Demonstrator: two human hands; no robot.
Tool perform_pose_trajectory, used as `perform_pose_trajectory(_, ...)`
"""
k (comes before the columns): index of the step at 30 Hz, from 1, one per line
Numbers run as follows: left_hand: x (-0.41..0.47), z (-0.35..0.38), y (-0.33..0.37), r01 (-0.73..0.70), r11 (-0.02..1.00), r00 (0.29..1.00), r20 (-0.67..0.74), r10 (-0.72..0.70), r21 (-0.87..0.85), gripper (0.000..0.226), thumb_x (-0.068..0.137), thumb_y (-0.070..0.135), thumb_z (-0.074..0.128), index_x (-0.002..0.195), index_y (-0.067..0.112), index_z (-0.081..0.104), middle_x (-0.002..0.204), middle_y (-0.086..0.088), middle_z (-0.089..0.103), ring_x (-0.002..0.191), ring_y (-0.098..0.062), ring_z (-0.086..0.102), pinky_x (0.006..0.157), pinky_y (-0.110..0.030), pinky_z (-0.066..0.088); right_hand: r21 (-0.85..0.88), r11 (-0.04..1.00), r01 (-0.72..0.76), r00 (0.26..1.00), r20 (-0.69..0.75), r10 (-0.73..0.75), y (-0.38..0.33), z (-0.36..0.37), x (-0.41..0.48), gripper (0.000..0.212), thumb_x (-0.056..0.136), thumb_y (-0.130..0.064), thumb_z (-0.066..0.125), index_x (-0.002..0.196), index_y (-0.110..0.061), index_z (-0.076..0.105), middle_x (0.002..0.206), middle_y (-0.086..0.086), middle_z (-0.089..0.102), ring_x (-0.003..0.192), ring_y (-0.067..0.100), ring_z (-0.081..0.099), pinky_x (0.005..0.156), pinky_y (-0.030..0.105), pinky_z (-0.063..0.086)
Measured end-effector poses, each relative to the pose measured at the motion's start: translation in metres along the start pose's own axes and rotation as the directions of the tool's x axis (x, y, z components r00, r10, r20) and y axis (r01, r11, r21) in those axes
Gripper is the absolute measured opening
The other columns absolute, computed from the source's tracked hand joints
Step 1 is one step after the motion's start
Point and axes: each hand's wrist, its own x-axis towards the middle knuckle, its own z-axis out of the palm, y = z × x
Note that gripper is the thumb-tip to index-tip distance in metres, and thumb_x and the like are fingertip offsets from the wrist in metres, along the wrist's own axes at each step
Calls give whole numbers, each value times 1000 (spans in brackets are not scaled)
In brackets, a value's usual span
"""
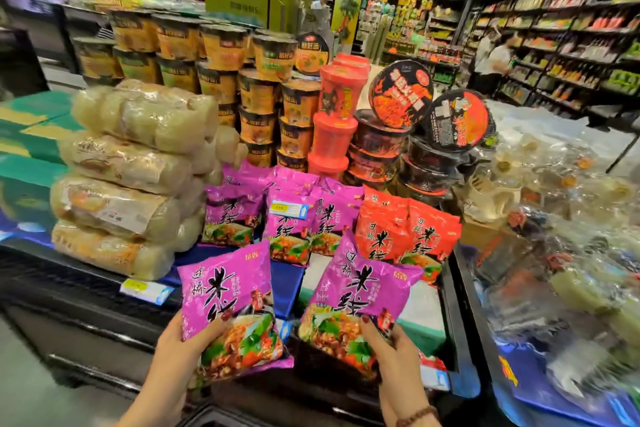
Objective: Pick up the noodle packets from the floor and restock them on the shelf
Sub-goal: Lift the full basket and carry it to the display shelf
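A person's left hand and right hand each hold up a purple noodle packet in front of a shop shelf. The left packet is gripped at its lower left corner, thumb pressed on the front and fingers curled behind; it stands roughly upright, above the shelf's black front edge. The right packet is gripped at its lower right edge in the same way, thumb on the printed front, and tilts to the right. A bead bracelet circles the right wrist. Both packets are off the floor and in the air, just in front of the stock already on the shelf. There, a row of matching purple packets stands upright, with red packets just beside them on the right. To the left lie stacked clear-wrapped noodle bundles, with a price tag on the shelf edge below them. Behind rise stacks of orange cups, red tubs and black bowls, two of the bowls tipped up to show their lids. Clear-wrapped goods, blurred, fill the display at far right. Shoppers stand in a far aisle.
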Motion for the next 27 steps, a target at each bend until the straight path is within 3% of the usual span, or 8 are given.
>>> perform_pose_trajectory(6,13,25,-12,21,1000,988,-156,-19,15,35,78,6,76,109,16,65,97,-13,75,91,-36,70,85,-49,54,-8,1000,-7,1000,11,8,-9,20,116,59,79,-17,79,131,-2,53,128,9,57,119,24,54,101,37,42)
perform_pose_trajectory(8,18,36,-15,36,999,976,-214,-35,1,34,77,8,77,108,16,64,95,-13,75,87,-35,70,75,-42,55,-32,999,3,1000,10,-3,-8,28,154,44,81,-14,77,119,-2,57,117,10,58,106,21,54,93,33,42)
perform_pose_trajectory(10,22,46,-16,52,999,968,-247,-47,15,45,71,12,84,111,16,63,98,-13,75,87,-34,71,73,-41,55,-89,996,14,999,35,-11,-9,41,185,31,82,-12,76,106,-5,57,107,9,60,97,24,56,88,33,43)
perform_pose_trajectory(13,31,51,-27,35,999,952,-306,-24,32,75,46,28,92,115,17,64,99,-10,75,90,-33,70,85,-49,54,-106,994,14,997,80,-6,-4,59,224,26,83,-10,75,102,-3,59,97,10,62,91,24,58,82,31,44)
perform_pose_trajectory(15,32,52,-33,24,1000,936,-352,-21,5,65,56,19,89,116,12,64,95,-12,74,84,-32,69,82,-48,55,-143,989,33,994,110,-17,1,70,240,24,84,-10,74,101,-8,58,90,3,60,86,19,54,82,28,41)
perform_pose_trajectory(18,28,55,-39,11,1000,927,-374,-21,-28,27,80,1,70,103,14,64,80,-6,75,64,-24,70,55,-35,58,-227,969,93,983,178,-53,15,83,252,20,83,-15,75,96,-18,60,92,1,64,90,20,57,82,30,44)
perform_pose_trajectory(24,26,52,-39,-42,998,924,-382,19,-52,28,78,5,70,102,18,63,86,-8,74,61,-19,70,50,-32,55,-486,872,66,992,129,-4,20,93,244,49,86,-34,71,122,-4,58,117,13,63,111,32,59,93,37,45)
perform_pose_trajectory(27,24,49,-39,-52,997,921,-389,25,-61,34,75,8,72,107,17,62,88,-8,75,69,-25,71,52,-36,57,-528,825,204,979,91,-184,20,88,221,52,85,-29,72,122,1,54,120,19,59,115,37,54,96,42,44)
